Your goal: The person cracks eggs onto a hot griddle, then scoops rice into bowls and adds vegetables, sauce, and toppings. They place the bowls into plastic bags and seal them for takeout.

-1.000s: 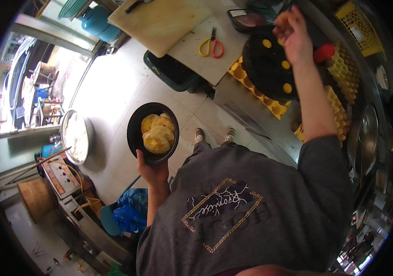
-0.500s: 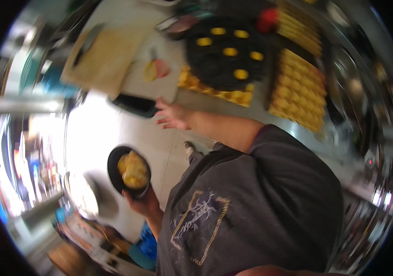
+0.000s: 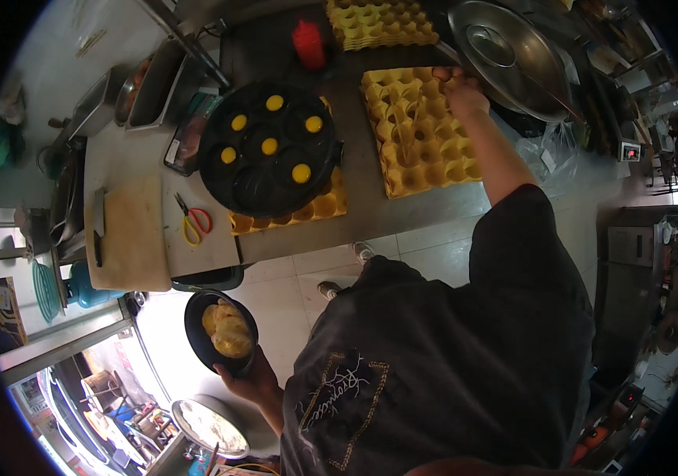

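Left hand [image 3: 253,382] gripping black bowl [image 3: 220,343] of yellow food, near left | right hand [image 3: 459,89] now reaching far right over yellow egg tray [image 3: 418,135], grip unclear | pan [image 3: 269,149] holding six yolks

1. The person wears a loose dark grey T-shirt [image 3: 450,365] with short sleeves.
2. On the front of the shirt there is a pale outlined diamond-shaped print [image 3: 341,404] with script lettering across it.
3. The right forearm [image 3: 497,155] is bare below the short sleeve [image 3: 525,238].
4. The left hand [image 3: 255,385] and right hand [image 3: 459,91] have no gloves.
5. Light-coloured shoes [image 3: 345,270] show at the feet.
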{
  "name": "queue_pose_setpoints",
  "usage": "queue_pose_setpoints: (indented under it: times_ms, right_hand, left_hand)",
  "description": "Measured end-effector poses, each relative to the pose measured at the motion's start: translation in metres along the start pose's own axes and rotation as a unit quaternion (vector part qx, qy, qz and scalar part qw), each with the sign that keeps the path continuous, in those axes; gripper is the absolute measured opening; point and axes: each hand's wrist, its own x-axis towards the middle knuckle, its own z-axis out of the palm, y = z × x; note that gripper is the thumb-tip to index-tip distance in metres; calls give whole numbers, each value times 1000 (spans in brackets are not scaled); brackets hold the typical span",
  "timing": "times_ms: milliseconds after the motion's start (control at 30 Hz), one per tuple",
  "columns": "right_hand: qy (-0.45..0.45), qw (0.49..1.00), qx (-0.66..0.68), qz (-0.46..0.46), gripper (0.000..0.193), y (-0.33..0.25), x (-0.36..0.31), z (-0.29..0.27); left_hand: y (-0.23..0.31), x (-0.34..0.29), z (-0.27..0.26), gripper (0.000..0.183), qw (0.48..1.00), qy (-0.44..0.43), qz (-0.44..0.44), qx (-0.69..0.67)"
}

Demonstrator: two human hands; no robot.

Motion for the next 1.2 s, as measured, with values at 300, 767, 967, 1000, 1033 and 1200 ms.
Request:
queue_pose_setpoints:
  times_ms: [300,767,967,1000,1033,1200]
  right_hand:
    - [5,985,-69,-156,55,-8,36,-4]
    - [90,847,492,-182,37,-44,-9,-6]
    - [-151,753,567,-298,37,-153,-120,-1]
    - [24,752,483,-449,37,-163,-134,-1]
    - [136,781,375,-481,40,-170,-142,-4]
    - [33,821,282,-495,43,-203,-157,-22]
  left_hand:
    - [-17,-9,28,65,987,-1,18,158]
    - [-15,-14,22,57,999,-1,-3,-35]
    - [-16,-9,9,60,998,-4,-5,-69]
    - [-16,-10,8,60,997,2,2,-72]
    - [-16,-10,6,60,997,3,12,-79]
    - [-12,-17,-6,58,992,20,14,-121]
